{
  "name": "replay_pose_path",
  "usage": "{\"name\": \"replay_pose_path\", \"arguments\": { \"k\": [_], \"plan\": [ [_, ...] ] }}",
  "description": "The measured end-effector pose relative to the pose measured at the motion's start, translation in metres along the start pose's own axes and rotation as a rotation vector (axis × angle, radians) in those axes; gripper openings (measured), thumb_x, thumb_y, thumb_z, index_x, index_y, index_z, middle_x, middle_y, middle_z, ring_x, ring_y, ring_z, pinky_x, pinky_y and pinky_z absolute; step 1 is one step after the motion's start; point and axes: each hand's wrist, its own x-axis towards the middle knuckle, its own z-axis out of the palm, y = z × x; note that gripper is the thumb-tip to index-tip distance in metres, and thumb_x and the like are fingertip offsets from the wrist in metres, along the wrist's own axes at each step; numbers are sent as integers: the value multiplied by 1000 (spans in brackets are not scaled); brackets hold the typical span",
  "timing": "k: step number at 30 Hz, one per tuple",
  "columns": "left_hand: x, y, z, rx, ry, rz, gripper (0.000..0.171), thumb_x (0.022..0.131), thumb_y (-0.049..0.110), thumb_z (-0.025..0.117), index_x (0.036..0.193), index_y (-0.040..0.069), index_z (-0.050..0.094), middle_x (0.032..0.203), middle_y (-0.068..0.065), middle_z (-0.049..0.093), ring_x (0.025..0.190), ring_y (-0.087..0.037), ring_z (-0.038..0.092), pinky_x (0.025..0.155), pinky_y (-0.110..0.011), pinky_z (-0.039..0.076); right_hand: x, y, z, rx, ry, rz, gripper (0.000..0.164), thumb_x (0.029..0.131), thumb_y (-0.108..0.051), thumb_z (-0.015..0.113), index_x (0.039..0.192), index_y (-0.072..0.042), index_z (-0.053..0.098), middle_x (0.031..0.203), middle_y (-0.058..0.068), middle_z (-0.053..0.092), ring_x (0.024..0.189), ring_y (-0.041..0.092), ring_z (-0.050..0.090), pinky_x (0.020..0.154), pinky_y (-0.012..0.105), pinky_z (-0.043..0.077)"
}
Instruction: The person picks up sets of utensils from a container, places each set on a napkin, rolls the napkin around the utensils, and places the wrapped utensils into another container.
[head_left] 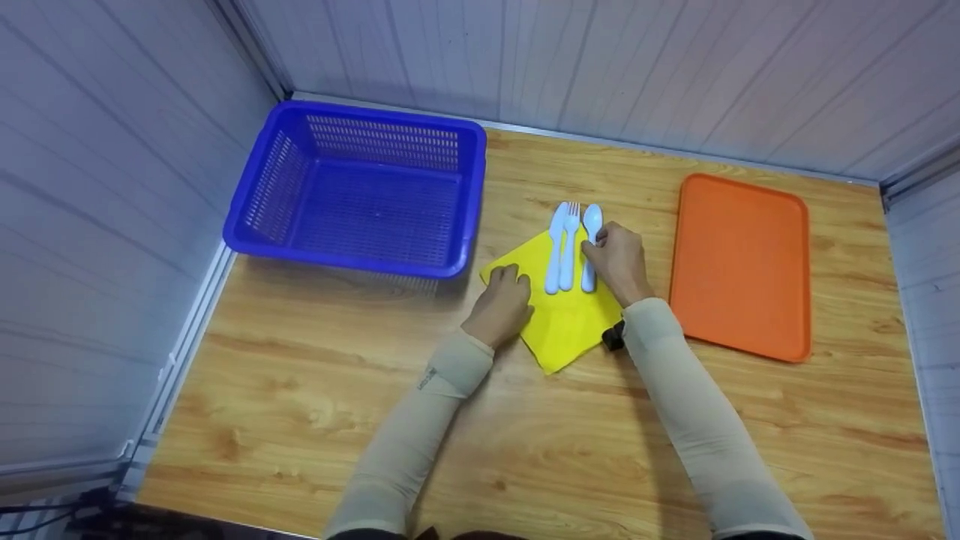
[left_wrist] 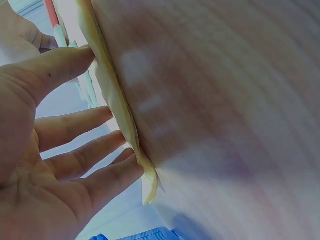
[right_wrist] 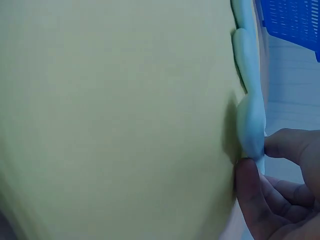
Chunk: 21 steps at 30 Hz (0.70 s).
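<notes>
Pinching spoon [head_left: 592, 219], probably light, stiff and slick, best held mid-handle, with right hand [head_left: 619, 259] over soft yellow napkin [head_left: 568, 330] beside fork [head_left: 568, 251], while touching napkin's left edge with straight-fingered left hand [head_left: 501, 307].

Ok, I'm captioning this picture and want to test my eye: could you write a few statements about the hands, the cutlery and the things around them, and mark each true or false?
1. The right hand pinches the spoon. True.
2. The fork lies between the knife and the spoon. True.
3. The left hand holds the knife. False: it touches the edge of the yellow napkin.
4. The orange tray lies inside the blue basket. False: the tray lies apart from the basket, on the other side of the napkin.
5. The knife lies farther from the tray than the spoon does. True.
</notes>
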Motion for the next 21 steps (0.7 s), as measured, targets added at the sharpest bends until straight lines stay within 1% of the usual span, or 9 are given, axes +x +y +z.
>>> {"name": "replay_pose_path", "arguments": {
  "k": [4,10,13,17,21],
  "plan": [
    [-1,0,-1,1,-1,4,41,94,22,69,122,-7,62,136,-27,51,124,-43,47,95,-40,52,1,-1,4,6,-6,-6,29,93,-22,67,105,4,66,94,15,64,83,26,62,69,37,54],
    [1,0,-1,9,-59,-17,45,96,25,68,127,-7,59,139,-27,47,128,-43,44,99,-38,50,2,-1,5,5,16,-45,30,96,-24,64,104,5,67,92,15,65,81,26,62,70,37,53],
    [2,0,-1,9,-64,-28,45,96,25,68,127,-6,59,140,-26,47,129,-42,43,100,-39,48,2,-1,5,14,25,-54,32,98,-24,61,106,5,68,92,15,66,79,25,62,67,36,53],
    [2,0,-1,3,-52,-28,44,95,23,68,127,-6,60,139,-26,48,128,-42,44,101,-40,48,1,-1,6,36,24,-39,31,99,-24,59,108,4,69,91,14,68,76,23,64,63,32,54],
    [1,0,0,-9,-43,-26,44,95,23,68,126,-7,60,139,-26,47,128,-42,44,100,-40,49,-1,-1,8,75,10,0,29,100,-23,56,109,2,68,91,12,68,74,20,64,60,29,54]
  ]
}}
